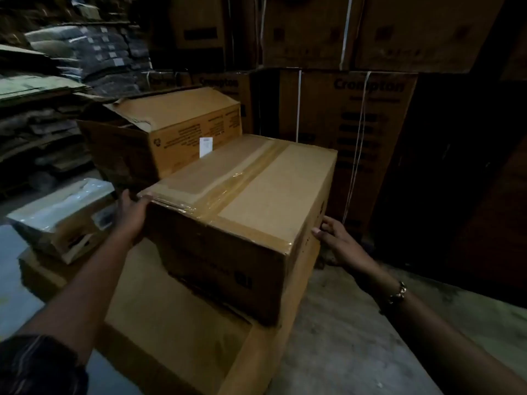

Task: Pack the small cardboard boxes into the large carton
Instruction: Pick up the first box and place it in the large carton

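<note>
Behind your work stands a wall of stacked cartons [356, 115], at least four of them, dark and strapped with white bands, some printed with a brand name. Under your hands lies one flat carton [171, 323], broad and low on the concrete floor [356, 323]. On it sit two boxes. The sealed box [242, 212], taped down its top seam, rests at the flat carton's right side and is the nearer one. The open box [168, 132], with its top flaps loose and a white label on its side, sits just behind and to the left, touching the sealed one. To the left, one small box [61, 218] wrapped in clear plastic lies on the flat carton's left edge. Your left hand [131, 215] is spread open and pressed flat against the sealed box's left side near the top corner. Your right hand [339, 243], a bracelet [397, 293] at its wrist, is open with fingers loosely curved, fingertips touching the box's right side. Neither hand closes around anything; the box is held between them.
</note>
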